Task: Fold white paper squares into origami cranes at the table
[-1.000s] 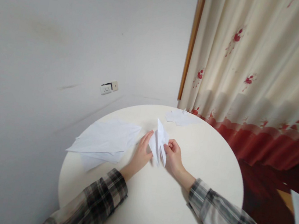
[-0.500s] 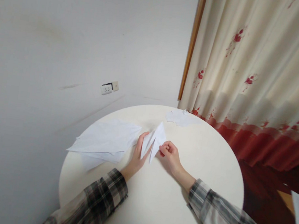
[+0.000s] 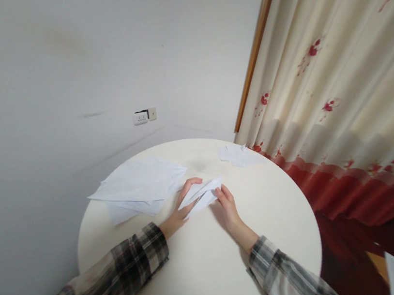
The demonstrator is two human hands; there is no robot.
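Note:
A folded white paper [image 3: 202, 195] lies tipped over to the left, low over the round white table [image 3: 201, 275]. My left hand [image 3: 181, 204] sits under and behind the folded paper, fingers curled up around its left side. My right hand [image 3: 226, 204] pinches the paper's right edge with its fingertips. Both wrists wear plaid sleeves.
A loose stack of white sheets [image 3: 140, 186] lies on the table to the left of my hands. Crumpled paper scraps [image 3: 237, 154] sit at the table's far edge. A flowered curtain [image 3: 340, 89] hangs behind, and a wall socket [image 3: 143, 115] is on the left wall.
The folded paper stood upright between my hands; both hands have tipped it down and to the left, and it now lies much flatter near the table.

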